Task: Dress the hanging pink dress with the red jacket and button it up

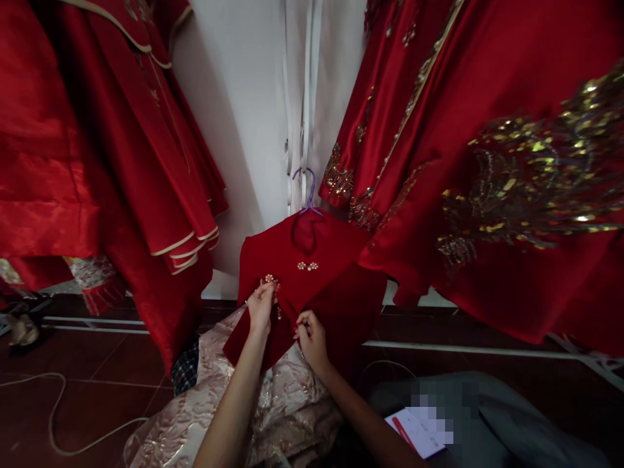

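Observation:
A red jacket [341, 260] with a stand-up collar hangs on a purple hanger [311, 188]. Below its neck sits a gold flower-shaped clasp [307, 266]. Pinching the jacket at its left side, my left hand [260, 309] is closed just under a second flower ornament [269, 278]. A small beaded drop [279, 313] dangles beside those fingertips. My right hand [312, 338] is lower and to the right, its thumb and fingers pressed together against the jacket front. What lies between them is too small to make out.
Red garments with pale trim [146, 162] hang at left, and sequined red garments [531, 175] at right. Pale gold brocade [185, 416] bunches below the jacket. A white cable [53, 416] crosses the tiled floor. A white card [419, 432] lies on grey cloth at lower right.

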Available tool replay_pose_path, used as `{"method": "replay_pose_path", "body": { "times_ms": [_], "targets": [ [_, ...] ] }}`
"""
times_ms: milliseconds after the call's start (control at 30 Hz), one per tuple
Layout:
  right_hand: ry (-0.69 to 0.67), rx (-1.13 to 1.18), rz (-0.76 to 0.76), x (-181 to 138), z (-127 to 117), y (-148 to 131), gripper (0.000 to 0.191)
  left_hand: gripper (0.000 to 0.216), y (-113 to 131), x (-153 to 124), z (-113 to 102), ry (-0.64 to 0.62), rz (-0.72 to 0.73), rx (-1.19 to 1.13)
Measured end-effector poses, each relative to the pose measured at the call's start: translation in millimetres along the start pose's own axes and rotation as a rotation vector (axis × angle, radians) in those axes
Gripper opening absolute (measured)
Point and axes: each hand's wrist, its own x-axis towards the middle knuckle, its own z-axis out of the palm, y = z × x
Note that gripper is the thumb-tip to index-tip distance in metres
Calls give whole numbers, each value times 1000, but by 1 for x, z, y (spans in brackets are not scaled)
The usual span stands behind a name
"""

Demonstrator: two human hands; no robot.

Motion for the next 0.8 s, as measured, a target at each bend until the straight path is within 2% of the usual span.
{"method": "replay_pose_path", "body": {
  "times_ms": [67, 133, 233, 333, 433, 500, 667, 800],
  "targets": [
    [4, -1, 3, 0, 0, 0, 9, 37, 2, -5, 7, -58, -29, 71],
    [9, -3, 10, -1, 0, 0, 8, 40, 9, -7, 19, -193, 8, 209],
    [12, -10, 18, -1, 0, 0, 7, 33, 28, -3, 39, -375, 312, 492],
    [7, -10, 15, -1, 0, 0, 7, 26, 49, 6, 55, -487, 636, 881],
    [9, -2, 15, -1, 0, 0, 8, 22, 64, 13, 64, -564, 839, 1245],
    [8, 1, 20, -1, 0, 0, 8, 21, 69, 16, 68, -603, 943, 1397],
    [8, 2, 19, -2, 1, -1, 8, 22, 75, 22, 73, -710, 1211, 1535],
    [56, -40, -54, -4, -2, -12, 9, 18, 78, 25, 72, -740, 1297, 1501]
  ]
}}
